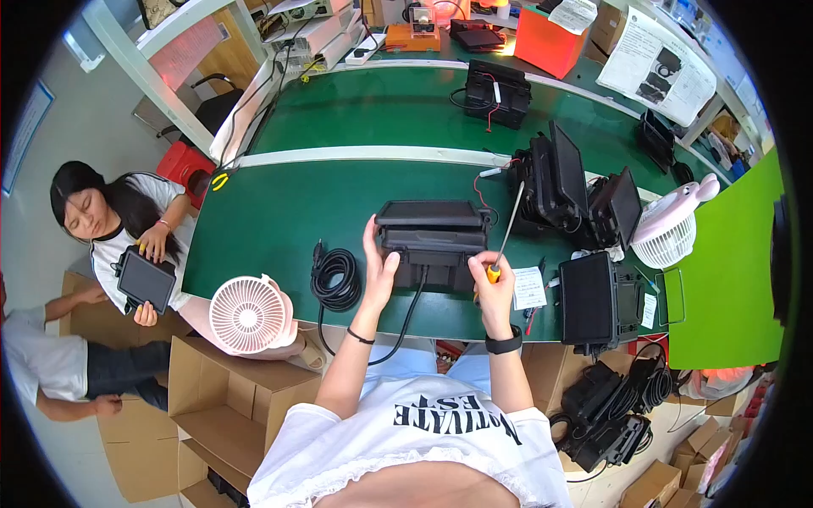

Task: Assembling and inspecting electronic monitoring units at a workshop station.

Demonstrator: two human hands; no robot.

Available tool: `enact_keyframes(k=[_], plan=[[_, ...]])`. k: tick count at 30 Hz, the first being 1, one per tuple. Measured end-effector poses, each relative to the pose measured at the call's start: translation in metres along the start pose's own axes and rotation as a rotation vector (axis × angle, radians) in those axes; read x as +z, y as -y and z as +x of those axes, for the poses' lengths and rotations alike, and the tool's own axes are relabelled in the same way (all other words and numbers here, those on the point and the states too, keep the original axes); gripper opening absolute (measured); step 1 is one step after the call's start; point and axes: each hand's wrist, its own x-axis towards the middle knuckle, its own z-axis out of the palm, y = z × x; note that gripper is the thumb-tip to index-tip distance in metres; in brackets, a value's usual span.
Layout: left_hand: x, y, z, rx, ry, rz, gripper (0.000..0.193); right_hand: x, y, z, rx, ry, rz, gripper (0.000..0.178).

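A black plastic case with a flat screen-like panel tilted up on top sits on the green table in front of me. My left hand grips its left side, thumb on the front face. At its right front corner, my right hand is closed around the yellow handle of a long screwdriver, whose shaft points up and away. A black cable runs from the case's front down past the table edge. Left of my left hand lies a coil of black cable.
More black cases stand to the right, another case nearer me. A pink fan is at the left front, a white fan at right. Open cartons stand below. At left, a co-worker holds a black-screened device.
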Motion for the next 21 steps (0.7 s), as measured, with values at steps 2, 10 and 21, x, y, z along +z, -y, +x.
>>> enact_keyframes(k=[2, 10, 21], plan=[[-0.001, 0.004, 0.005, -0.006, 0.016, 0.001, 0.088, 0.005, 0.002, 0.008, -0.108, -0.052, 0.040, 0.021], [0.008, 0.003, 0.029, -0.149, -0.098, 0.051, 0.067, 0.004, -0.019, 0.058, -0.345, -0.104, -0.290, 0.030], [0.020, -0.037, 0.057, 0.370, -0.010, 0.960, 0.064, -0.039, 0.002, -0.009, 0.011, 0.163, -0.374, 0.060]])
